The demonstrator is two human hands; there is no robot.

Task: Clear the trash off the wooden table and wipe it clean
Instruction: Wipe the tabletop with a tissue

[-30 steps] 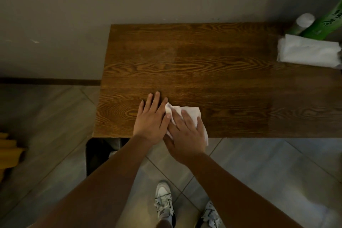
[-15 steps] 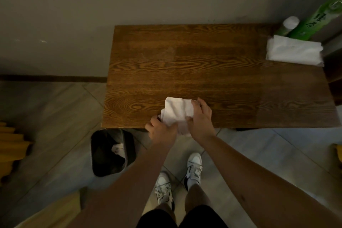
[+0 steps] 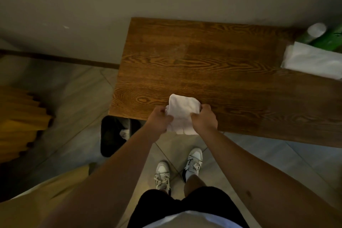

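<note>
A white cloth (image 3: 182,114) is held over the near edge of the wooden table (image 3: 212,65), folded between both hands. My left hand (image 3: 159,120) grips its left side and my right hand (image 3: 204,119) grips its right side. The cloth's lower part hangs past the table's front edge. A black trash bin (image 3: 112,135) stands on the floor below the table's near left corner, with crumpled white trash inside.
At the table's far right lie a white tissue pack (image 3: 312,60), a green package (image 3: 329,40) and a white-capped bottle (image 3: 316,30). A grey wall runs behind the table. Yellow furniture (image 3: 20,120) stands at the left. My feet are on the tiled floor.
The hands went from pressing the cloth flat on the table to lifting it at the front edge and bunching it between them. The view pulled back and shifted left.
</note>
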